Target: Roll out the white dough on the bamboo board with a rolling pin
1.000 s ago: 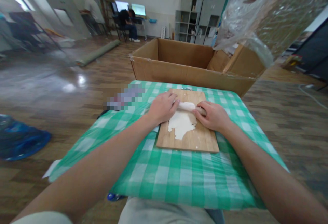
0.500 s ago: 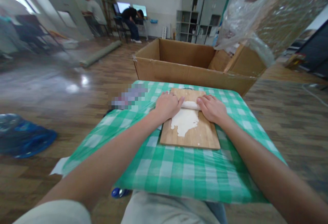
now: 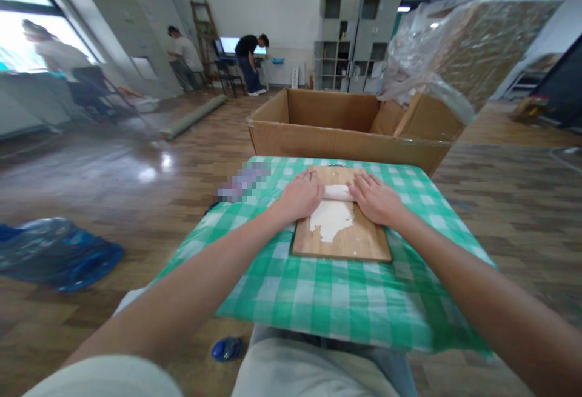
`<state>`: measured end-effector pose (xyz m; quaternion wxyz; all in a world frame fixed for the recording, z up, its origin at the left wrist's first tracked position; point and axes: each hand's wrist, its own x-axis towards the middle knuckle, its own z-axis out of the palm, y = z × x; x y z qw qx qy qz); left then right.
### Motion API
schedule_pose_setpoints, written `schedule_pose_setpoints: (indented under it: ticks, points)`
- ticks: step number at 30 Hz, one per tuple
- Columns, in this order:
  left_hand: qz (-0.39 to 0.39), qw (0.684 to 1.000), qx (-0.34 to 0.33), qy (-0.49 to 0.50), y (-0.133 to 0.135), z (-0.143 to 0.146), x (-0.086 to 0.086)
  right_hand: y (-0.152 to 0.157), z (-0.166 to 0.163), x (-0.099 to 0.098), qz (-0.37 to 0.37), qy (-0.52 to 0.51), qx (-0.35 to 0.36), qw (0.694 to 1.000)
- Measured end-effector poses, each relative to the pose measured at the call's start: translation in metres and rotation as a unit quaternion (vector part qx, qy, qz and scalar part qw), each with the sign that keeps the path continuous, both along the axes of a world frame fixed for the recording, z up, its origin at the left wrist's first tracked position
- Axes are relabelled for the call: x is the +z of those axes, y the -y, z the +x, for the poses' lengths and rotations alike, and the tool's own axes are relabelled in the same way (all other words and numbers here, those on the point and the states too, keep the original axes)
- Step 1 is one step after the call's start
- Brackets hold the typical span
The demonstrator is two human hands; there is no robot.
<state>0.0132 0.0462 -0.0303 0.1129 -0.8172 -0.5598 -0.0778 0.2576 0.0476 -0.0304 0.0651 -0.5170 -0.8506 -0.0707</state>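
A second before, my right hand (image 3: pixel 376 198) curled round the rolling pin (image 3: pixel 337 193); now it and my left hand (image 3: pixel 302 196) lay flat over its ends, fingers out, not gripping. I guessed it could roll better, there at the far end of the dough (image 3: pixel 331 221) on the board (image 3: pixel 366 242).

1 rolling pin (image 3: pixel 337 193), whitish along its visible middle, lies crosswise at the far part of 1 thin, ragged-edged white dough sheet (image 3: pixel 331 218) on 1 wooden board (image 3: pixel 366 243).
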Motion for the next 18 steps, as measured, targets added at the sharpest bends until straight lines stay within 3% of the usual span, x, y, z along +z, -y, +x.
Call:
schedule_pose_setpoints:
  ticks: [4, 7, 14, 18]
  points:
    - [0.012, 1.0, 0.012, 0.009, 0.039, -0.004, -0.007, 0.023, 0.003, -0.007, 0.022, -0.013, 0.021, 0.999]
    - [0.002, 1.0, 0.021, 0.001, 0.05, -0.001, -0.004, 0.027, 0.004, -0.005, 0.02, -0.005, 0.048, 0.999]
    - [-0.06, 0.998, 0.028, 0.014, 0.011, 0.01, 0.013, -0.009, -0.001, 0.002, -0.047, -0.007, 0.032, 0.998]
    - [-0.069, 0.995, 0.06, 0.028, -0.015, 0.01, 0.015, -0.033, -0.007, 0.002, -0.048, -0.012, -0.001, 0.999]
